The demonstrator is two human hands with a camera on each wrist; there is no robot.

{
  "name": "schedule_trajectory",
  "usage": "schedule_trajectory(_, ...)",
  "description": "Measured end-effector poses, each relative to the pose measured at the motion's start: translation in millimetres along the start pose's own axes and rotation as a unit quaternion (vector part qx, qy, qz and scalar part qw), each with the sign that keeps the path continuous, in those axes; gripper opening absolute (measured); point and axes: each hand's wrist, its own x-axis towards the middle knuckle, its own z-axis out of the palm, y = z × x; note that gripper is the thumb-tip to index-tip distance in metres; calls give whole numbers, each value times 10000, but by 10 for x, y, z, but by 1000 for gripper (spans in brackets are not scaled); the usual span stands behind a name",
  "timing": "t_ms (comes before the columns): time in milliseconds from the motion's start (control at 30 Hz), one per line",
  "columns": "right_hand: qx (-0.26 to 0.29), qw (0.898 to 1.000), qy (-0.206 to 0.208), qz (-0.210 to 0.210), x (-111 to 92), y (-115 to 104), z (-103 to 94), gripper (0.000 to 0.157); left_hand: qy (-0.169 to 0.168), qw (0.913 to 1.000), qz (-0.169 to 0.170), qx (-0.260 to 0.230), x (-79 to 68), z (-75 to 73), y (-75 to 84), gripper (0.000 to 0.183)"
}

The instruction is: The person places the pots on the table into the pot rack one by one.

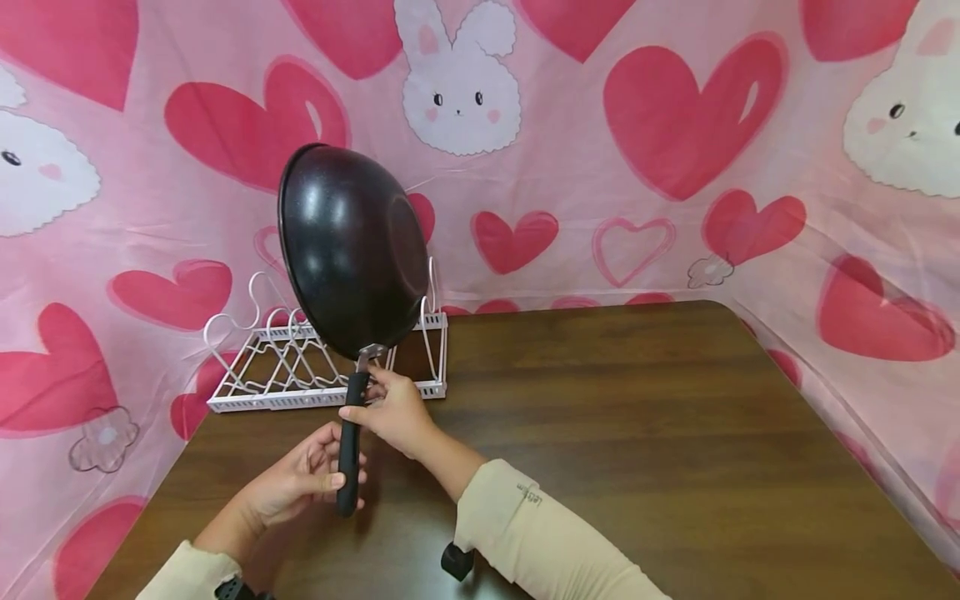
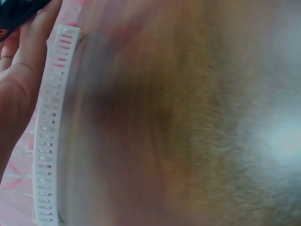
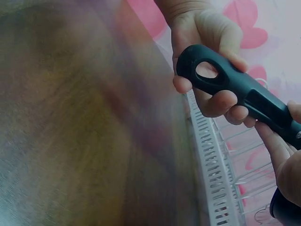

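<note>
A black wok is held up by its handle, with its rounded outside turned to the right and toward me. My right hand grips the upper handle near the metal bracket, thumb across the front. Lower down, my left hand holds the handle's end. In the right wrist view, the left hand has its fingers curled round the handle beside the hanging hole. Behind the wok stands a white rack with curved wire dividers, partly hidden by wok and hands.
The brown wooden table stretches out to the right of the rack. A pink cloth with hearts and rabbits hangs around the table's back and sides. Much of the left wrist view is a blurred table surface.
</note>
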Motion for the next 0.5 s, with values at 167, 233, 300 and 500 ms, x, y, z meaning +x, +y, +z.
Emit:
schedule_trajectory(167, -249, 9991, 167, 286, -36, 109, -1, 61, -205, 9997, -62, -129, -4, -5, -123, 36)
schedule_trajectory(233, -275, 9988, 181, 372, -56, 168, -1, 61, -202, 9995, -138, -185, -13, 3, -169, 35)
schedule_trajectory(300, -124, 9988, 129, 453, -73, 232, 2, 60, -185, 9994, -220, -209, -23, 6, -216, 35)
schedule_trajectory(500, 139, 9982, -45, 586, -123, 349, -3, 56, -53, 9989, -475, -7, -39, -2, -306, 35)
